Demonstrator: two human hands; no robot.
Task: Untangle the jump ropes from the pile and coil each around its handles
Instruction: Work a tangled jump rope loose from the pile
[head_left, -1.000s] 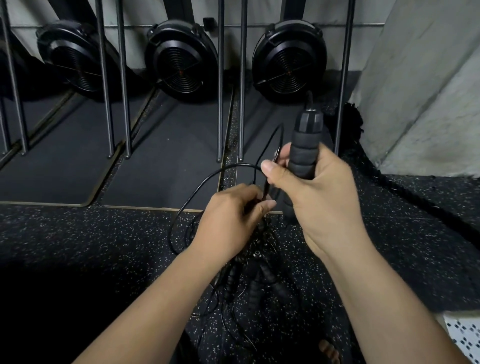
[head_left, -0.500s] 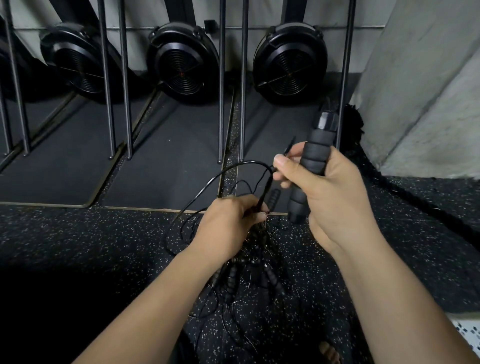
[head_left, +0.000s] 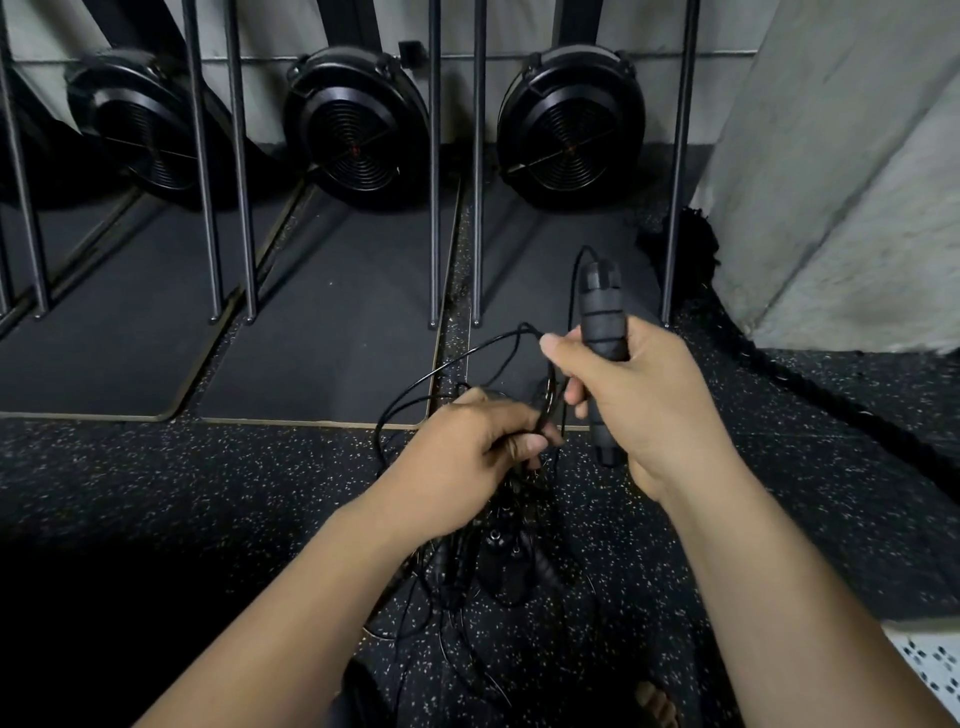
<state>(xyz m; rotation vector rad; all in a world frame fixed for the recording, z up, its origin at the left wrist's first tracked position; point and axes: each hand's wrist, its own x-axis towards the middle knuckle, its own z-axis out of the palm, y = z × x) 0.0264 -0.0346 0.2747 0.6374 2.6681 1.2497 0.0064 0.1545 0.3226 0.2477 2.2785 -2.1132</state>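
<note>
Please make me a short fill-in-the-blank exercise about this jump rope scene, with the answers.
The ____ hand grips the black foam handle upright.
The left hand pinches a thin ____ cord.
The tangled pile of jump ropes lies on the speckled ____.
At the back stand ____ round black fans.
Missing words: right, black, floor, three.

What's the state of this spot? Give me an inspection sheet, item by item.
Surface: speckled black floor, dark mats behind.
Job's things: one handle upright, held; pile tangled.
Clutter: thick rope on the floor at right.
Hands: right hand grips the handle; left hand pinches cord.
Cables: cord arcs up between the hands; more trails from the pile.
Surroundings: three fans, upright bars, grey wall.
</note>
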